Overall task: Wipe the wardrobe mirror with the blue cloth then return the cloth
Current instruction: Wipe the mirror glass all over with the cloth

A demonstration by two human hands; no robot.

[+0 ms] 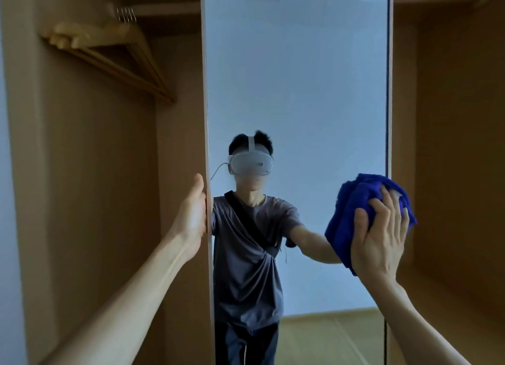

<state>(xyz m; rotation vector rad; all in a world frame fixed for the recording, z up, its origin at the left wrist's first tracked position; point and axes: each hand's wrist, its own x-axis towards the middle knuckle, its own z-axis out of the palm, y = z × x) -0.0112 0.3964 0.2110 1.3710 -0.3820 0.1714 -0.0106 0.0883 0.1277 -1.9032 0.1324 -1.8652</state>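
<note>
Pressing the bunched, deep-blue terry cloth (355,214) flat against the tall frameless wardrobe mirror (297,91), low at its right edge, with the right hand (379,239). Spreading the fingers (393,209) apart over the cloth's back, thumb on its left side, palm bearing on the fabric; hiding the lower right part of the cloth under that hand and letting a fold stick out above and to the left. Overlapping the mirror's dark right border with the cloth, so hard to tell how much of the fabric is lying on glass and how much on the frame.

Gripping the mirror panel's left edge with the left hand (192,214), thumb showing on the near side, the remaining fingers wrapped out of sight behind the edge; whether curled tight or loose, impossible to tell.

Reflecting in the glass a person in a grey T-shirt (246,255) with a dark strap across the chest and a white headset (251,164), legs cut off at the bottom edge.

Hanging blurred in the open compartment at upper left, a bunch of light wooden coat hangers (109,53) on a rail; count unclear. Cropping both forearms at the lower corners.
</note>
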